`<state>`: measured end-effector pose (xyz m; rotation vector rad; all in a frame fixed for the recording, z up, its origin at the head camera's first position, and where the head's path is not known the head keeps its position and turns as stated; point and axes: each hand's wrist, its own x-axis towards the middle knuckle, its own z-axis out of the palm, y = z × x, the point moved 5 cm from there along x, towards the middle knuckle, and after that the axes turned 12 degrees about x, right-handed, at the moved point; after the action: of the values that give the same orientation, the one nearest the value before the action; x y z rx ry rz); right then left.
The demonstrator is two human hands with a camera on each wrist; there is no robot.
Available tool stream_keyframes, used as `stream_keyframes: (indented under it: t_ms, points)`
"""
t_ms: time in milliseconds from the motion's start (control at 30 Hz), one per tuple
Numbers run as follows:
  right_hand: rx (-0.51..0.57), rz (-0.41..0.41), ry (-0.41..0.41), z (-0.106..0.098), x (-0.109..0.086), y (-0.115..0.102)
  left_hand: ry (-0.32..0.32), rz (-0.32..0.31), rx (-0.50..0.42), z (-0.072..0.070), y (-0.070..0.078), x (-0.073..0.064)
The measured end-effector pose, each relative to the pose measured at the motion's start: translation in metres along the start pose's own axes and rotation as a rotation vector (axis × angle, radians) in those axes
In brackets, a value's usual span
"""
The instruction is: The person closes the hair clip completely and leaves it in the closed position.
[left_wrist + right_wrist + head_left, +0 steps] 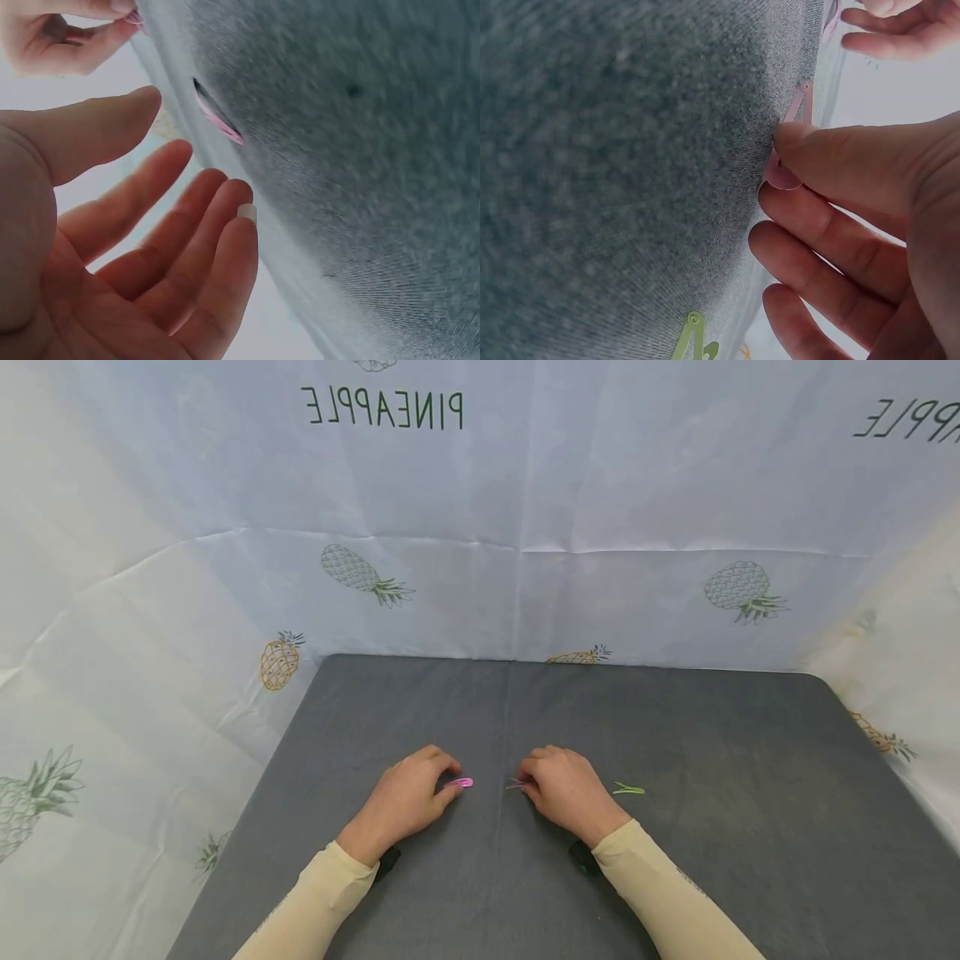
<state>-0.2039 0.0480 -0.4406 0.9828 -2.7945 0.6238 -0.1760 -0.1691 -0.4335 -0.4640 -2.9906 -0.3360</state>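
A bright pink snap hair clip (464,782) lies on the grey table, right at the fingertips of my left hand (411,789). In the left wrist view that pink clip (217,118) rests on the cloth, apart from the relaxed fingers (225,262) and thumb. My right hand (566,789) pinches a paler pink snap hair clip (786,171) by its rounded end between thumb and forefinger. Its narrow end points toward the left hand. A green snap hair clip (629,789), spread apart, lies to the right of the right hand.
The dark grey cloth-covered table (712,860) has a faint seam down its middle. Behind and beside it hangs a white curtain (600,485) with pineapple prints. A black wrist strap (582,857) shows under the right forearm.
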Motion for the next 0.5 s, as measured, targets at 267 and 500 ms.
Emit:
stream_keyframes:
  t_ms: [267,500]
  points:
    - [-0.023,0.006,-0.002,-0.002,-0.003,0.001,0.083,0.079,0.007,-0.003,0.02,-0.008]
    - [-0.029,-0.033,0.037,-0.011,-0.012,-0.01,0.07,0.137,-0.008,-0.002,0.043,-0.013]
